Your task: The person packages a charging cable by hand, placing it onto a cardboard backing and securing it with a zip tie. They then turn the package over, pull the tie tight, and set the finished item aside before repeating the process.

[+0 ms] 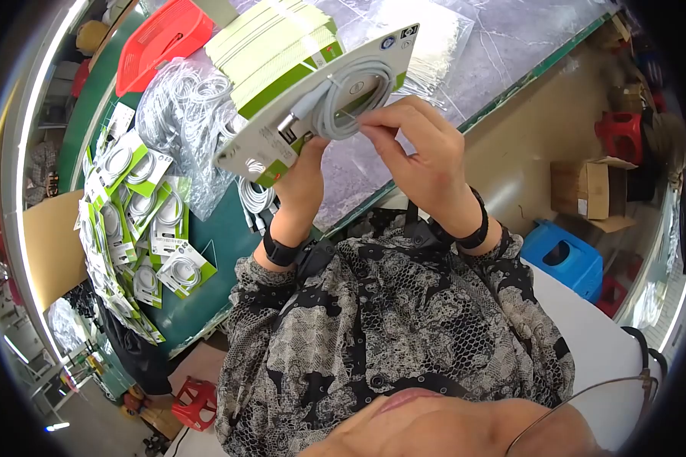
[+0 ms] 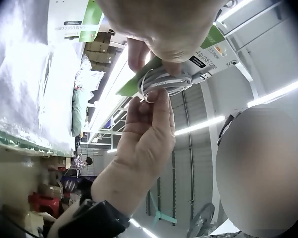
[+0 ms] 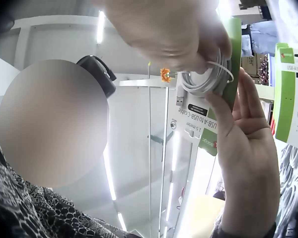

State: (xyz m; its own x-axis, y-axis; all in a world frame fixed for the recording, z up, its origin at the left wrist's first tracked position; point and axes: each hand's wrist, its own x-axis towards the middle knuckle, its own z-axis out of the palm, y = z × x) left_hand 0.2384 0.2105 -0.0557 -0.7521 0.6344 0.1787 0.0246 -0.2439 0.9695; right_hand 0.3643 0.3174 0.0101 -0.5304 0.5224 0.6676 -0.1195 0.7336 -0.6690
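My left hand (image 1: 301,183) grips a white and green packaging card (image 1: 282,126) by its lower edge, thumb on the front face. A coiled pale USB cable (image 1: 329,114) lies against the card, its metal plug (image 1: 288,123) lying toward the card's lower left. At the coil's right side, thumb and forefinger of my right hand (image 1: 427,156) pinch a thin white tie (image 1: 348,114). The tie (image 3: 227,70) loops around the coil and card edge in the right wrist view. In the left wrist view the right hand's fingertips (image 2: 160,94) are right at the coil.
Behind the card stands a banded stack of cards (image 1: 270,46). A bag of white ties (image 1: 427,46) lies to its right. Leftward are a red tray (image 1: 156,46), bagged cables (image 1: 183,114) and a heap of carded cables (image 1: 133,221). The green table edge (image 1: 511,91) runs past my right hand.
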